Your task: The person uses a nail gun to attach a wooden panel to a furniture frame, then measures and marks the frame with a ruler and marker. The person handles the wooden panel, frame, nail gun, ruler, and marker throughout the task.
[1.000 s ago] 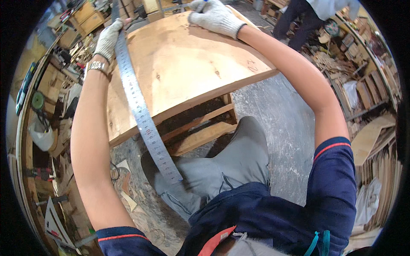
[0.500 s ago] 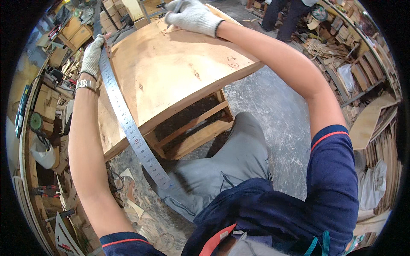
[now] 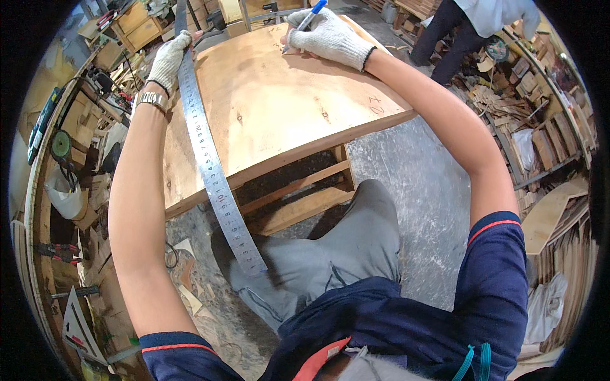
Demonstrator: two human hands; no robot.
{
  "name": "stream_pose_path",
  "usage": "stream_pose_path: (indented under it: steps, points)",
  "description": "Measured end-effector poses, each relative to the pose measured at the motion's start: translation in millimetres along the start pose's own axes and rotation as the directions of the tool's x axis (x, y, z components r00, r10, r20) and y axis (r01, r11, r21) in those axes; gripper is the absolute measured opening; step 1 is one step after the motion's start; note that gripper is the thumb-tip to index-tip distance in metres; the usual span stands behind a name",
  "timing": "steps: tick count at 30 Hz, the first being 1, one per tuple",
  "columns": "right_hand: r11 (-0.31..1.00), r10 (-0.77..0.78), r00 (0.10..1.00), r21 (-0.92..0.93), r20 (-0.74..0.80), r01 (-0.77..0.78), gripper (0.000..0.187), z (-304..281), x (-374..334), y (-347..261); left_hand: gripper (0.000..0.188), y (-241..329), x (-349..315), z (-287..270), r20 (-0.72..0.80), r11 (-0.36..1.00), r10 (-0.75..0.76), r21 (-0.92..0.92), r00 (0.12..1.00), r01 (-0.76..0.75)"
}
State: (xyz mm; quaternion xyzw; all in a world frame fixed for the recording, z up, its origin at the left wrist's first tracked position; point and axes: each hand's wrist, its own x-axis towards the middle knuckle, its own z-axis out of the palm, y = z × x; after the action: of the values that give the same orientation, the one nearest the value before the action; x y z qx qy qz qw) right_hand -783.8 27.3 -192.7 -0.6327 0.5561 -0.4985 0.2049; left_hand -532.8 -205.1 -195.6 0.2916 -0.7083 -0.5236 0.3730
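Note:
A thick plywood panel (image 3: 273, 95) lies flat in front of me, with pencil-like marks on its top. Along its left part runs a long steel ruler (image 3: 213, 181), its near end jutting past the panel's front edge over my leg. My left hand (image 3: 169, 62), in a white knitted glove with fingertips bare, grips the ruler near the far left edge. In my gloved right hand (image 3: 333, 43) is a blue-and-white marker pen (image 3: 307, 20), its tip down at the panel's far part. Fingers of the right hand are closed around the pen.
A slatted wooden frame (image 3: 298, 206) stands under the panel. Wood offcuts (image 3: 518, 95) are heaped at the right, near another person's dark-trousered legs (image 3: 445, 38). Clamps (image 3: 60, 251) and a white triangular piece (image 3: 82, 327) lie at the left.
The scene has shifted right and slightly down in the picture. My right hand now shows the marker pen upright at the panel; its fingers were hidden before. The left hand keeps its hold on the ruler.

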Motion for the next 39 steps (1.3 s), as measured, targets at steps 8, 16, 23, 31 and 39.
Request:
stream_pose_path:
  steps: [8, 16, 23, 31, 39]
  points:
    - [0.993, 0.101, 0.995, -0.063, -0.002, -0.101, 0.011, -0.7, -7.1, -12.2, 0.041, 7.4, -12.6, 10.7, -0.032, 0.998, -0.013, 0.056, 0.999, 0.015]
    - [0.987, -0.037, 0.997, -0.161, -0.064, 0.027, 0.02, -7.1, 2.0, 6.1, 0.036, 3.4, -4.8, 3.7, -0.019, 0.999, 0.008, 0.046, 1.0, -0.007]
    - [0.996, -0.049, 0.998, -0.072, -0.048, 0.046, 0.022, -2.5, 2.2, 8.6, 0.035, 1.7, -4.5, 3.3, -0.032, 1.0, -0.003, 0.027, 0.999, 0.004]
    - [0.997, -0.062, 0.996, -0.043, -0.057, 0.059, 0.021, -3.9, 4.0, 13.4, 0.039, 6.1, -7.3, 7.9, -0.031, 0.999, -0.013, 0.051, 0.999, 0.014]
    - [0.996, -0.078, 0.995, -0.043, -0.066, 0.076, 0.022, -1.3, 5.0, 14.4, 0.037, -2.6, 1.1, -1.4, 0.004, 0.999, 0.005, 0.053, 1.0, -0.005]
